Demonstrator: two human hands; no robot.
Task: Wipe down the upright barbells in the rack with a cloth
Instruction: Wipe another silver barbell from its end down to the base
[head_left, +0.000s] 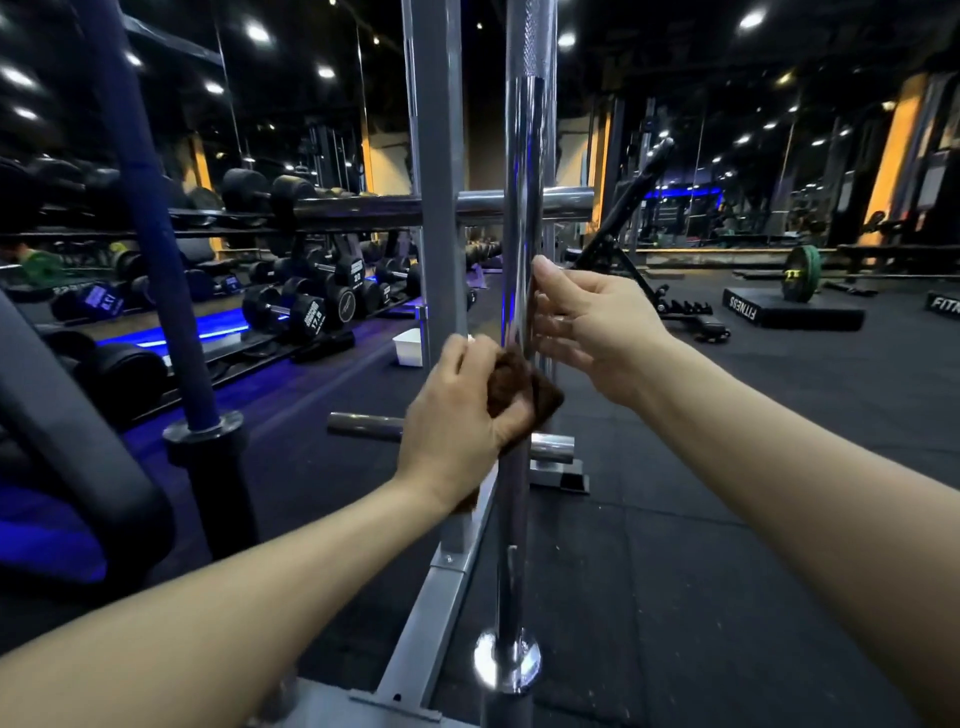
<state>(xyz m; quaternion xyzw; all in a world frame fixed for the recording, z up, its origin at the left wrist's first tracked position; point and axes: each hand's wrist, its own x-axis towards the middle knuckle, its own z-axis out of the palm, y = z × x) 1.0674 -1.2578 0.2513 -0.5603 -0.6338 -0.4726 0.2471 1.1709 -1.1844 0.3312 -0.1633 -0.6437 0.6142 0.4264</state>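
gripping a brown cloth (511, 387), the left hand (457, 415) presses it against the upright chrome barbell (522, 218), which stands near, centre-right, beside the grey rack post (439, 156). just above, the right hand (597, 332) curls its fingers round the same bar. far left, dumbbells (311, 306) line a rack.
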